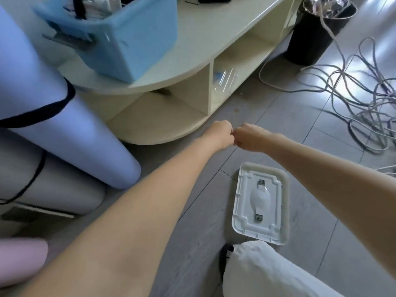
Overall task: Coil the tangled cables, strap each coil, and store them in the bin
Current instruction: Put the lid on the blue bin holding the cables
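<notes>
Closest to the person, low in the view, is a white cloth-covered knee (267, 273). Just past it a white plastic bin lid (261, 203) lies flat on the grey tiled floor (300, 116), with its ribbed side up.

Past the lid, both arms reach forward and the two hands meet in the middle. The left hand (220, 130) and the right hand (249, 137) are both curled into small fists, knuckles touching. They look like they could be pinching something tiny between them, maybe a strap, but nothing shows there, so I cannot tell if they hold anything.

The thing that matters is the tangled pile of thin grey cables (364, 99). It lies on the floor off to the right of the hands and farther away, well apart from them. The loops spread out long and loose, running away toward a black round waste basket (315, 35) at the back. The right hand is on the cable side, so I think it is the nearer one to reach over and pick up a strand.

The light blue plastic bin (132, 41) is the other way, up and to the left. It sits on the cream curved bench (192, 67), with some things already inside. So I think a finished coil must travel from the far right all the way across to the far left.
</notes>
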A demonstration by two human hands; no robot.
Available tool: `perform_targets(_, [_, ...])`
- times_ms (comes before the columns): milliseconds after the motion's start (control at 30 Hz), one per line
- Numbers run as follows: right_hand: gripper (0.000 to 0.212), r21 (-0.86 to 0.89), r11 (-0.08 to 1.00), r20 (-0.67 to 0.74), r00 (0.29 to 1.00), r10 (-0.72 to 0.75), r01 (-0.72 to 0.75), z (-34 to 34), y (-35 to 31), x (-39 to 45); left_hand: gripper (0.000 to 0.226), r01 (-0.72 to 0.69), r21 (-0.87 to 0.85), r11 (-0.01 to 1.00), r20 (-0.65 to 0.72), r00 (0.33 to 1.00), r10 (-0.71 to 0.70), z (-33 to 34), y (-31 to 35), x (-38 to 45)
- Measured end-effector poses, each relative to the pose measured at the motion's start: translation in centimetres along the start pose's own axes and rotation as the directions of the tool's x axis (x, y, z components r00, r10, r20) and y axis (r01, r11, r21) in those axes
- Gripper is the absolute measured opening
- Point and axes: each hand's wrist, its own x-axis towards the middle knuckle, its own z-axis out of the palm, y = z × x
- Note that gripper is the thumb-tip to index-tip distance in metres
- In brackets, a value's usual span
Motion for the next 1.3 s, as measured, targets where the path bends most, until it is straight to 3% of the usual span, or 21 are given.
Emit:
perform_targets(100, [0.028,-0.175,0.973,0.196,0.974,-0.112,0.148,5.3,-0.3,1.6,0.024,0.08,0.008,0.997,0.113,0.99,-0.08,4.2,-2.4,2.2])
perform_targets(200, [0.031,-0.409,0.824,0.388,0.892,-0.233,0.393,10.6,-0.6,1.9,0.027,0.13,0.006,0.992,0.195,0.972,-0.129,7.9,-5.0,3.5])
perform_targets(333, [0.035,-0.502,0.694,0.477,0.834,-0.275,0.516,16.0,-1.6,2.4,0.026,0.152,0.0,0.988,0.259,0.955,-0.147,10.9,-7.1,4.8])
perform_targets(467, [0.029,-0.494,0.68,0.399,0.836,-0.377,0.542,16.5,-2.0,3.6,0.027,0.149,0.026,0.989,0.304,0.941,-0.149,12.0,-7.5,4.5])
perform_targets(600, [0.029,-0.366,0.819,0.313,0.887,-0.34,0.443,10.1,-3.3,4.5,0.035,0.16,0.108,0.981,0.423,0.886,-0.191,10.2,-7.3,2.7])
perform_targets(667, [0.029,-0.289,0.894,0.273,0.925,-0.265,0.341,5.7,-4.4,4.2,0.046,0.208,0.132,0.969,0.371,0.896,-0.243,7.2,-7.0,1.7])
perform_targets(733, [0.036,-0.193,0.946,0.223,0.951,-0.215,0.259,2.4,-4.8,3.7,0.039,0.194,0.167,0.967,0.284,0.929,-0.235,3.7,-6.5,0.8])
perform_targets(867, [0.046,-0.02,0.974,0.047,0.974,-0.223,0.224,-5.6,-5.4,3.3,0.011,0.131,0.268,0.954,0.175,0.968,-0.182,-5.6,-4.0,-2.3])
perform_targets(1033, [0.036,0.033,0.98,-0.214,0.959,-0.185,0.197,-18.5,-6.7,-0.2,0.009,0.079,0.283,0.956,-0.018,0.997,-0.076,-17.3,0.2,-7.8])
perform_targets(1100, [0.033,0.02,0.974,-0.378,0.904,-0.201,0.225,-23.6,-7.0,-1.5,0.005,0.079,0.278,0.957,-0.125,0.991,-0.045,-22.2,1.9,-10.0])
perform_targets(1167, [0.031,0.004,0.967,-0.608,0.769,-0.199,0.253,-29.3,-8.0,-2.4,0.004,0.095,0.272,0.958,-0.315,0.949,-0.004,-27.6,3.5,-12.1])
perform_targets(1233, [0.032,-0.018,0.961,-0.805,0.566,-0.177,0.275,-34.1,-9.3,-2.6,0.017,0.152,0.298,0.942,-0.552,0.833,0.04,-31.8,5.0,-13.5])
perform_targets(1300, [0.032,-0.04,0.954,-0.941,0.309,-0.136,0.295,-37.2,-10.8,-2.0,0.03,0.255,0.338,0.906,-0.747,0.659,0.093,-34.8,6.0,-14.2])
